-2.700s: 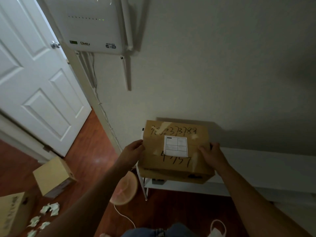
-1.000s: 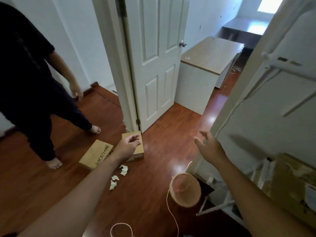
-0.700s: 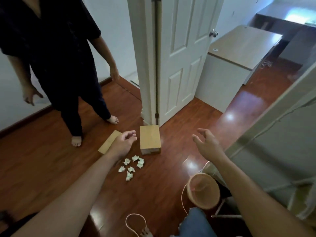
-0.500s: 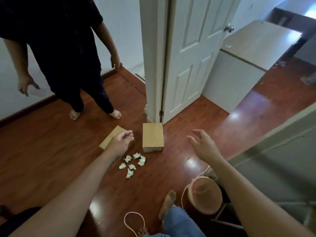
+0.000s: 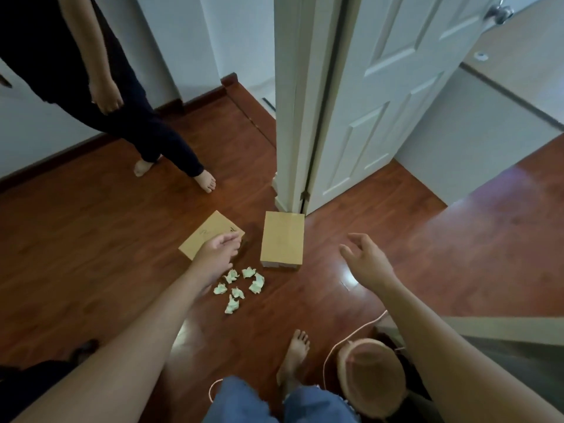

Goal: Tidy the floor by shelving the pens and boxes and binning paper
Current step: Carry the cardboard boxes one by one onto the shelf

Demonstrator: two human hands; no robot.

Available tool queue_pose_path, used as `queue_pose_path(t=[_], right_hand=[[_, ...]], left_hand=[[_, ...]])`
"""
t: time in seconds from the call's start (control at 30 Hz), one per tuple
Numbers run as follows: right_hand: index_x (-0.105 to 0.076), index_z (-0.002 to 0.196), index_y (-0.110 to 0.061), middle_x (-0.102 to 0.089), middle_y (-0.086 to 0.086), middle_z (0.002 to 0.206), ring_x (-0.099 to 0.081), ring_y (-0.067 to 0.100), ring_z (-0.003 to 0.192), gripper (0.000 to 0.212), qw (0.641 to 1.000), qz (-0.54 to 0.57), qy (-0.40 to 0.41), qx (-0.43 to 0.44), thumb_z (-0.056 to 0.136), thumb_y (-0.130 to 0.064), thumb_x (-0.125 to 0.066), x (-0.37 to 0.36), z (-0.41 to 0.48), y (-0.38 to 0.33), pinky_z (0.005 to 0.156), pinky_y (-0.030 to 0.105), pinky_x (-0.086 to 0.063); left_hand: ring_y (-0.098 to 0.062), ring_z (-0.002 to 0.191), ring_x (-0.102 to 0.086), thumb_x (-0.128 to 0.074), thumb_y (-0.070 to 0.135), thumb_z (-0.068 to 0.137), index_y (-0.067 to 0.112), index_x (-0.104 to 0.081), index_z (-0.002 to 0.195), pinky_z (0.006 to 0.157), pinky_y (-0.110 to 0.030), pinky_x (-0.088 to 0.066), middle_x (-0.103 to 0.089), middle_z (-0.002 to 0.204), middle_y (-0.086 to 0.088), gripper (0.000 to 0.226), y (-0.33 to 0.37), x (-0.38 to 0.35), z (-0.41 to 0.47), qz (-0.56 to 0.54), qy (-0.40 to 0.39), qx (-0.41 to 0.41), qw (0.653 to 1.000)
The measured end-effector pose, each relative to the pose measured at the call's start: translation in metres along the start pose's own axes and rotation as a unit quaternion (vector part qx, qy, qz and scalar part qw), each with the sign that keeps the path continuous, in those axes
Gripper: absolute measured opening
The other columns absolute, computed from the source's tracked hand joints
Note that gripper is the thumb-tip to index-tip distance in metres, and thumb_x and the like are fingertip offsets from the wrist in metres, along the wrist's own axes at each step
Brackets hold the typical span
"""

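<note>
Head | left hand (image 5: 215,254) over flat box (image 5: 205,235), seemingly apart | tall box (image 5: 282,239) beside

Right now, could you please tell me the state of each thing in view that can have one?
left hand: empty, fingers relaxed, over the flat box
right hand: empty, fingers spread, in the air
flat cardboard box: closed, lying on the floor
taller cardboard box: closed, standing on the floor by the door frame
paper scraps: crumpled, six clustered on the floor
door: open
</note>
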State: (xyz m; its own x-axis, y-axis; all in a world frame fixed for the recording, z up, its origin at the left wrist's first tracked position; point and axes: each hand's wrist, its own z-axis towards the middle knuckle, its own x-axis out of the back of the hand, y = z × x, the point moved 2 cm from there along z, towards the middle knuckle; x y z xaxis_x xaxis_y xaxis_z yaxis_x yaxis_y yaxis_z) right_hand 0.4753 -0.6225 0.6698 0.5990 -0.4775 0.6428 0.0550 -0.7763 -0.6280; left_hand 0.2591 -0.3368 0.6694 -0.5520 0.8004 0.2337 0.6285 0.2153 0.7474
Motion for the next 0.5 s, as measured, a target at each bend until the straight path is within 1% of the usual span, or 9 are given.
queue_pose_path(t=[0.07, 0.13, 0.23, 0.3, 0.33, 0.37, 0.43, 0.5], right_hand=[[-0.052, 0.152, -0.024, -0.059, -0.003, 0.154, -0.058, 0.01, 0.119, 0.057, 1.0, -0.009, -0.013, -0.002, 0.102, -0.05, -0.061, -0.004, 0.023, -0.001, 0.092, 0.028, -0.04], [-0.051, 0.152, -0.022, -0.057, -0.003, 0.156, -0.06, 0.016, 0.126, 0.057, 0.999, -0.019, -0.03, -0.004, 0.103, -0.049, -0.061, -0.012, 0.05, -0.002, 0.095, 0.029, -0.042], [-0.05, 0.154, -0.022, -0.056, -0.003, 0.156, -0.06, 0.017, 0.127, 0.058, 0.998, -0.034, -0.044, -0.005, 0.104, -0.05, -0.059, -0.028, 0.088, -0.004, 0.098, 0.033, -0.045], [-0.049, 0.155, -0.022, -0.056, -0.005, 0.156, -0.058, 0.012, 0.118, 0.058, 0.998, -0.036, -0.047, -0.004, 0.104, -0.05, -0.059, -0.039, 0.111, -0.006, 0.095, 0.031, -0.043], [-0.049, 0.155, -0.022, -0.055, -0.005, 0.156, -0.056, 0.01, 0.116, 0.059, 0.998, -0.038, -0.052, -0.005, 0.104, -0.05, -0.059, -0.051, 0.13, -0.004, 0.094, 0.029, -0.041], [-0.048, 0.155, -0.021, -0.055, -0.006, 0.157, -0.057, 0.011, 0.121, 0.059, 0.998, -0.039, -0.055, -0.006, 0.105, -0.049, -0.059, -0.062, 0.147, 0.0, 0.095, 0.028, -0.04], [-0.047, 0.157, -0.02, -0.054, -0.005, 0.158, -0.055, 0.014, 0.136, 0.06, 0.997, -0.038, -0.06, -0.006, 0.105, -0.047, -0.06, -0.086, 0.183, 0.009, 0.098, 0.026, -0.039], [-0.047, 0.157, -0.019, -0.054, -0.005, 0.158, -0.055, 0.016, 0.138, 0.059, 0.997, -0.039, -0.063, -0.009, 0.105, -0.046, -0.06, -0.117, 0.223, 0.025, 0.099, 0.027, -0.039]], left_hand=[[-0.014, 0.125, -0.066, -0.061, 0.032, 0.108, 0.041, -0.066, 0.122, 0.102, -0.039, -0.056, -0.069, 0.134, 0.01, 0.018, -0.002, -0.006, 0.017, -0.006, 0.0, 0.017, 1.0], [-0.016, 0.126, -0.066, -0.061, 0.033, 0.108, 0.034, -0.068, 0.13, 0.1, -0.038, -0.057, -0.069, 0.136, 0.008, 0.023, -0.005, -0.012, 0.04, -0.007, -0.001, 0.04, 0.999], [-0.018, 0.127, -0.066, -0.061, 0.032, 0.108, 0.027, -0.066, 0.141, 0.103, -0.041, -0.058, -0.068, 0.141, 0.003, 0.033, -0.013, -0.018, 0.077, -0.017, 0.002, 0.071, 0.997], [-0.02, 0.129, -0.066, -0.059, 0.03, 0.109, 0.025, -0.064, 0.143, 0.109, -0.046, -0.056, -0.067, 0.143, 0.0, 0.034, -0.017, -0.022, 0.1, -0.027, 0.003, 0.086, 0.996], [-0.022, 0.13, -0.065, -0.058, 0.029, 0.11, 0.024, -0.063, 0.144, 0.111, -0.048, -0.054, -0.066, 0.145, -0.001, 0.035, -0.025, -0.025, 0.121, -0.029, 0.003, 0.095, 0.995], [-0.022, 0.131, -0.064, -0.057, 0.028, 0.11, 0.023, -0.062, 0.146, 0.112, -0.048, -0.053, -0.066, 0.145, -0.001, 0.036, -0.032, -0.029, 0.139, -0.03, 0.001, 0.103, 0.994], [-0.023, 0.133, -0.064, -0.056, 0.026, 0.111, 0.021, -0.061, 0.147, 0.111, -0.046, -0.054, -0.065, 0.146, -0.002, 0.037, -0.051, -0.039, 0.179, -0.031, -0.003, 0.117, 0.993], [-0.023, 0.132, -0.064, -0.058, 0.025, 0.11, 0.021, -0.062, 0.146, 0.111, -0.046, -0.054, -0.066, 0.145, -0.002, 0.037, -0.078, -0.051, 0.223, -0.039, -0.004, 0.132, 0.991]])
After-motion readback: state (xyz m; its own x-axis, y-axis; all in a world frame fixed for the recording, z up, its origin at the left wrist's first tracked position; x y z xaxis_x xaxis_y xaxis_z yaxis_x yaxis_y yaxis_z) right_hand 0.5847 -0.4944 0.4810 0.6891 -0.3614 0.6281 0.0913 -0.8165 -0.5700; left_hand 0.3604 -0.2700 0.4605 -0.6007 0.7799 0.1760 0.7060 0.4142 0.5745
